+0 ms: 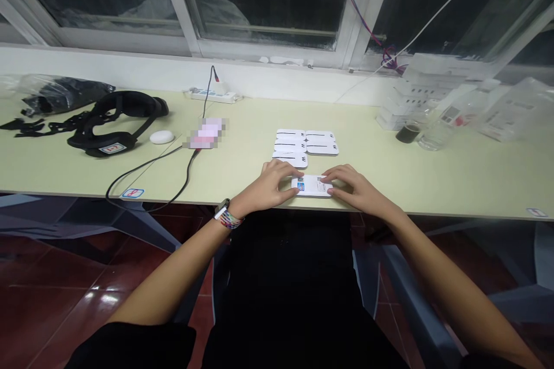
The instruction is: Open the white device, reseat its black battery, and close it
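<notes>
A white card-like piece (312,185) with small printed patches lies near the table's front edge, between my two hands. My left hand (277,183) grips its left end, thumb at the near side and fingers at the far side. At the right end, my right hand (346,185) holds it the same way, its fingertips on the printed corner. Just beyond are several similar white cards (291,143) in two columns, each marked with a black line and a letter. The right column of cards (321,143) sits beside the left one.
To the left lie a black headset (115,124), a white oval object (161,137), a blurred-out pinkish device (205,134) on a cable and a power strip (214,95). White boxes (415,92), a dark-bottomed cup (407,132) and a clear bottle (433,135) stand at the right.
</notes>
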{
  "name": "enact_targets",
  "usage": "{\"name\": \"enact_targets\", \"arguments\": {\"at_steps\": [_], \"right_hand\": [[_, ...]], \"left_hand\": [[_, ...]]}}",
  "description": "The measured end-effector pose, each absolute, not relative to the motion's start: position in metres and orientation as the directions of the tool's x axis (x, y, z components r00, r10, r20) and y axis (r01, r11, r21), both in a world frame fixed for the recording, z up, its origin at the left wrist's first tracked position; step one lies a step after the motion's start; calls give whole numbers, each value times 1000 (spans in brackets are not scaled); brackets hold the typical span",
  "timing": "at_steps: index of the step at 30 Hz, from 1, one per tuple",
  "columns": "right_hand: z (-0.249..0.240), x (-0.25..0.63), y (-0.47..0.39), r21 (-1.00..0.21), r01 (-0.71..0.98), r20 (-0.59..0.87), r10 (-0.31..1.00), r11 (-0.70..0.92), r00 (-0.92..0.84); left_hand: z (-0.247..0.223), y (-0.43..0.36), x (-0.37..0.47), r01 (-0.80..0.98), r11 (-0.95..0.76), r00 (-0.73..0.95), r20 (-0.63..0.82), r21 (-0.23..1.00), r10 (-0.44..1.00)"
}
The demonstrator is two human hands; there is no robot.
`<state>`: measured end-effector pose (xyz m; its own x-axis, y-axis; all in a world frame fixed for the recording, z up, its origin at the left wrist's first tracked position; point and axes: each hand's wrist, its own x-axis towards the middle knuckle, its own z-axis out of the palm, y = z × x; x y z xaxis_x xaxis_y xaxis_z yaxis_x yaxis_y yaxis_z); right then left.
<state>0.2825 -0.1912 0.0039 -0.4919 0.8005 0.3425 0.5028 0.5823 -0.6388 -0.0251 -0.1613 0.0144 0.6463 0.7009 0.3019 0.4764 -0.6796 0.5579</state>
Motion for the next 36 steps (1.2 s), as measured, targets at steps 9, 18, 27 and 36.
{"name": "enact_targets", "arguments": {"at_steps": [9, 18, 27, 36], "right_hand": [[5, 282, -189, -636, 502, 327, 794, 586, -512], [3, 274, -192, -701, 382, 427, 784, 602, -450], [4, 267, -202, -683, 384, 516, 782, 621, -349], [9, 265, -205, -658, 363, 540, 749, 660, -384]], "left_hand": [[13, -160, -24, 494, -672, 641, 292, 552, 710], [14, -165, -28, 278, -691, 652, 398, 667, 646], [22, -168, -28, 215, -712, 570, 506, 668, 647], [21, -167, -29, 195, -665, 549, 481, 721, 684]]}}
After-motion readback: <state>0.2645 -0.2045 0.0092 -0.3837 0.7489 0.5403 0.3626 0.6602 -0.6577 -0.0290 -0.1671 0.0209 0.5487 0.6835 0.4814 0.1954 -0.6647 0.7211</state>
